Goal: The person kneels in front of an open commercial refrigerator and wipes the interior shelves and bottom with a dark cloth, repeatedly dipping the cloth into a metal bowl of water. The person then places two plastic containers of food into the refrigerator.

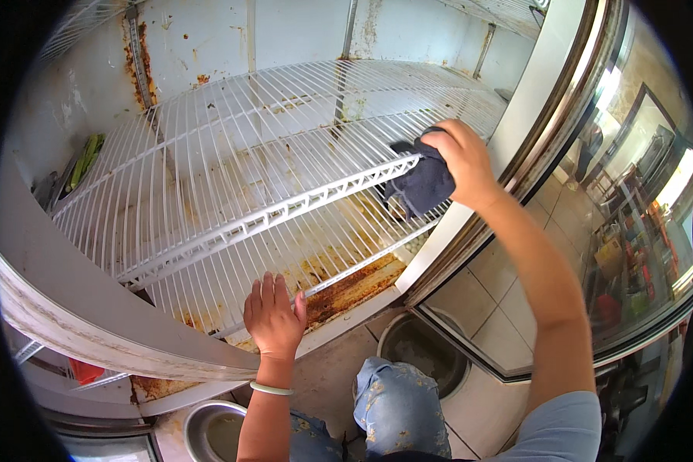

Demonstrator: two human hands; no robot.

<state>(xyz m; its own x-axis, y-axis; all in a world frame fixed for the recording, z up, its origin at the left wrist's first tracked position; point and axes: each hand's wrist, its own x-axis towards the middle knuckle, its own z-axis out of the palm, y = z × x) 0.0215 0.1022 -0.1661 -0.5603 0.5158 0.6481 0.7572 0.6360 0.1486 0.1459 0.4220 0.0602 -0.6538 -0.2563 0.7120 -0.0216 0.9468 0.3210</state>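
My right hand grips a dark cloth, which is wrapped over the front edge of a white wire shelf near its right end. Below, my left hand rests with fingers spread at the front edge of a lower wire shelf; nothing is held in it. Both shelves are inside a white cabinet with rust stains on its back wall and on its floor edge.
A glass door stands at the right. On the tiled floor are a dark basin of murky water and a metal basin. Green stalks lie at the cabinet's left. A white post curves across the lower left.
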